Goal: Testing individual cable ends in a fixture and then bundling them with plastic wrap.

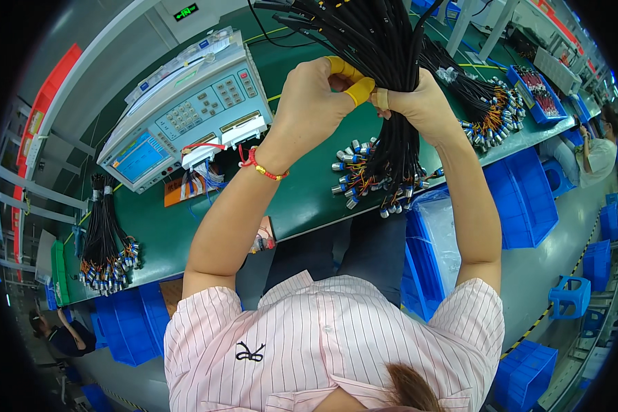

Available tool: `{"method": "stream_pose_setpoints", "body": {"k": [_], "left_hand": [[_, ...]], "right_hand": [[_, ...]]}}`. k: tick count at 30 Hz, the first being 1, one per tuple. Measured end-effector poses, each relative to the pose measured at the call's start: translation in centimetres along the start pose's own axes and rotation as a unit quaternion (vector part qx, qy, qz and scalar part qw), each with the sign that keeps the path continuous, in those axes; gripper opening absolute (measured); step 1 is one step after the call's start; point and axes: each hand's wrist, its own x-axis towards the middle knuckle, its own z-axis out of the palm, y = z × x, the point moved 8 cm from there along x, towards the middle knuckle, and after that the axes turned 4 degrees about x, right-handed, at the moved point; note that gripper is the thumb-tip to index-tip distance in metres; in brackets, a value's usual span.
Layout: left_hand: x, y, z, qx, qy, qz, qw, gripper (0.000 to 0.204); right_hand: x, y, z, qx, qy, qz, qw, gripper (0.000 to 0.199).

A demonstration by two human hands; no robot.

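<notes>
Cable bundle (393, 147) @ hands (427, 106), nr bench edge (312, 230), tester (192, 113) apart

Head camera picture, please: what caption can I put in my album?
Right hand grips a thick black cable bundle, left hand close beside it, over a green workbench.

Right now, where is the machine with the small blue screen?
In the head view, the machine stands on the green table to the left of the left hand, with a bundle of black cables lying near its lower-left corner.
</notes>
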Motion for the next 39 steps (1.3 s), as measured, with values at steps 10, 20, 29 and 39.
{"method": "stream_pose_setpoints", "body": {"k": [10,20,29,39], "left_hand": [[-7.3,0.1,1.0,0.031,-0.391,-0.003,0.92,0.021],[0.0,-0.8,-0.9,-0.118,-0.029,-0.022,0.992,0.035],[2.3,0.5,2.0,-0.195,0.021,-0.002,0.981,0.025],[2.7,2.0,-1.5,-0.345,0.15,0.097,0.921,0.022]], "right_hand": [[0.7,0.2,-1.4,-0.003,0.018,0.011,1.0,0.022],[0.4,0.3,-2.2,0.054,0.018,0.016,0.998,0.022],[0.0,0.2,-2.2,0.074,0.01,0.004,0.997,0.027],[0.1,0.6,-2.2,0.067,-0.031,0.003,0.997,0.025]]}}
